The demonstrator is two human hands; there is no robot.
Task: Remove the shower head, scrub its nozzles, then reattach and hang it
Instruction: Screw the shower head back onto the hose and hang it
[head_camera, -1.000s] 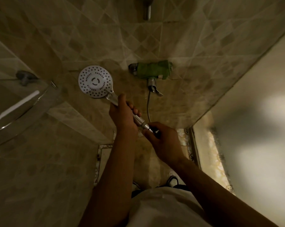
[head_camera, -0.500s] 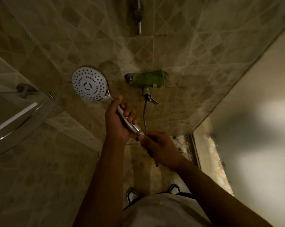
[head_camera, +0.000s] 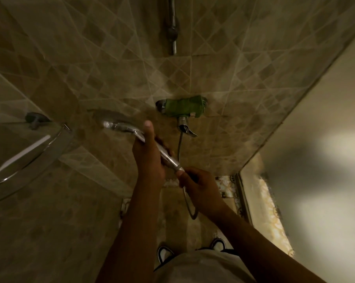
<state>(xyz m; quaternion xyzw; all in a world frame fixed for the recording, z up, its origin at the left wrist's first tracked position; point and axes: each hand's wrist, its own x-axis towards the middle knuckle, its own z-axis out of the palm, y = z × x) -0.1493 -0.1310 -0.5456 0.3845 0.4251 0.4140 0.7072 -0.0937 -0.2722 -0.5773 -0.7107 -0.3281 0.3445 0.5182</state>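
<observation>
Dim tiled shower stall, beige wall tiles [head_camera: 103,64] straight ahead. Shower head [head_camera: 119,126] is off its hanger and held out in front of the wall, turned edge-on so the nozzle face isn't readable. Left hand [head_camera: 150,158] is wrapped round the chrome handle, thumb lying up along it toward the head end. Right hand [head_camera: 201,187] sits just below that grip, fingers curled and pinching the fitting at the handle's bottom end, where the hose [head_camera: 189,207] joins. Hose loops down under the right hand, and another run of it rises past the grip to the mixer tap [head_camera: 182,108], which is wrapped in something green, up and right of the left hand. Above that, a wall rail [head_camera: 172,25]. Left of the grip, a curved glass door [head_camera: 29,152] with chrome edge. Below both hands, patterned floor [head_camera: 229,195] and two shoes [head_camera: 164,254].
</observation>
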